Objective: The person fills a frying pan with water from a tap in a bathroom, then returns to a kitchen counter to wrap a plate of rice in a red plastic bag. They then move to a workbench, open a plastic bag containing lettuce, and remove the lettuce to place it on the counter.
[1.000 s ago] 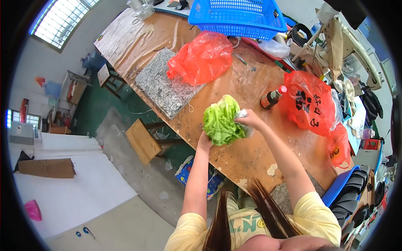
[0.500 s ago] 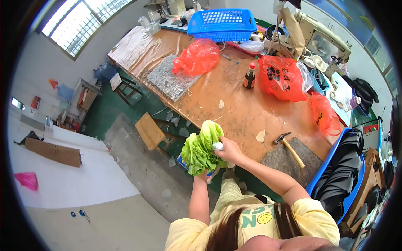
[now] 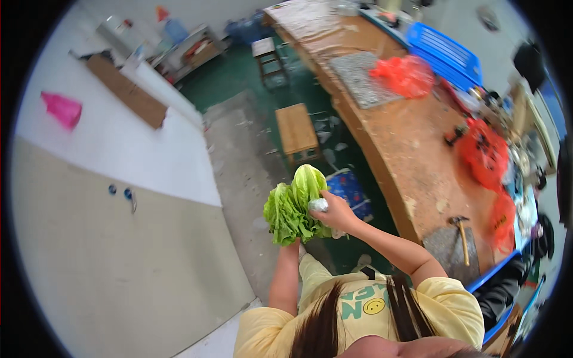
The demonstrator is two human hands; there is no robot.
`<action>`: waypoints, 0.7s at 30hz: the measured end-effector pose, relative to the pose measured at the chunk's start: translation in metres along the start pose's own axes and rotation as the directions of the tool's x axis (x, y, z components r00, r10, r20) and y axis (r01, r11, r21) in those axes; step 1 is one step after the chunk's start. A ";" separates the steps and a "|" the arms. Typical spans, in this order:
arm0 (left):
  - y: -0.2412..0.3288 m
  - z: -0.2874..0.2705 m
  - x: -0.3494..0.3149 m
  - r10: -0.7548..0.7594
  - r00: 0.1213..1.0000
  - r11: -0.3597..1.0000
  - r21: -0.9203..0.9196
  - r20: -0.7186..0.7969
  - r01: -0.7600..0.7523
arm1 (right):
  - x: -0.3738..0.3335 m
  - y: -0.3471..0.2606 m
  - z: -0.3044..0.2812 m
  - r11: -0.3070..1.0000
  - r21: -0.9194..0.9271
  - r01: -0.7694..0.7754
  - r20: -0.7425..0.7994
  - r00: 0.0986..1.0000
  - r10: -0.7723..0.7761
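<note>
Two leafy green heads of lettuce (image 3: 292, 206) are held together in front of my body. My right hand (image 3: 337, 213) grips the right-hand head from its side, thumb and fingers around it. A small whitish, shiny piece (image 3: 319, 205) sits at that hand's thumb; whether it is a wrapping or something held I cannot tell. From below, my left hand (image 3: 290, 243) supports the lettuce, its fingers mostly hidden under the leaves. Just beyond my right hand, lower down, is a blue patterned item (image 3: 349, 190).
A long brown workbench (image 3: 382, 149) runs along the right, bearing a hammer (image 3: 464, 238), red plastic bags (image 3: 484, 152) and a blue basket (image 3: 444, 56). A wooden stool (image 3: 296, 129) stands ahead. To the left is a beige door (image 3: 119, 238) with a handle.
My view has turned left: the workbench has shifted right and the door now fills more of the left side. Both hands keep hold of the lettuce in front of me.
</note>
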State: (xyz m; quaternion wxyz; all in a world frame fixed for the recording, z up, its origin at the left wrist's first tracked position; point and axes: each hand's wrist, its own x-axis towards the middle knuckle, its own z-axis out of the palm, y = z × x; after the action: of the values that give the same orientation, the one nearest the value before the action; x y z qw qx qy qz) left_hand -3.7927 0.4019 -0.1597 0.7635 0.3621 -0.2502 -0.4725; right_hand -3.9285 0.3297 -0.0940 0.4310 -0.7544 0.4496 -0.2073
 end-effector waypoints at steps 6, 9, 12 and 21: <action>0.118 -0.161 0.063 0.086 0.982 0.995 -0.035 -0.170 -0.093 | 0.102 -0.106 0.150 0.981 0.066 0.181 0.143 0.972 -0.189; 0.176 -0.226 0.100 0.111 0.969 0.992 -0.037 -0.222 -0.122 | 0.153 -0.163 0.186 0.962 0.242 0.125 0.364 0.907 -0.209; 0.216 -0.272 0.137 0.122 0.962 0.989 -0.048 -0.246 -0.138 | 0.210 -0.192 0.219 0.918 0.393 0.046 0.513 0.817 -0.261; 0.230 -0.352 0.308 0.051 0.964 0.983 -0.159 -0.262 -0.095 | 0.404 -0.226 0.244 0.935 0.322 0.150 0.557 0.768 -0.315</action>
State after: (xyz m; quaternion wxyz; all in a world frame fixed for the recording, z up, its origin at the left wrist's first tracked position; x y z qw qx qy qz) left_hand -3.2811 0.3022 -0.1812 0.8345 0.3441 -0.1213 -0.4129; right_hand -3.4391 0.1475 -0.0670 0.6164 -0.7679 0.1610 -0.0664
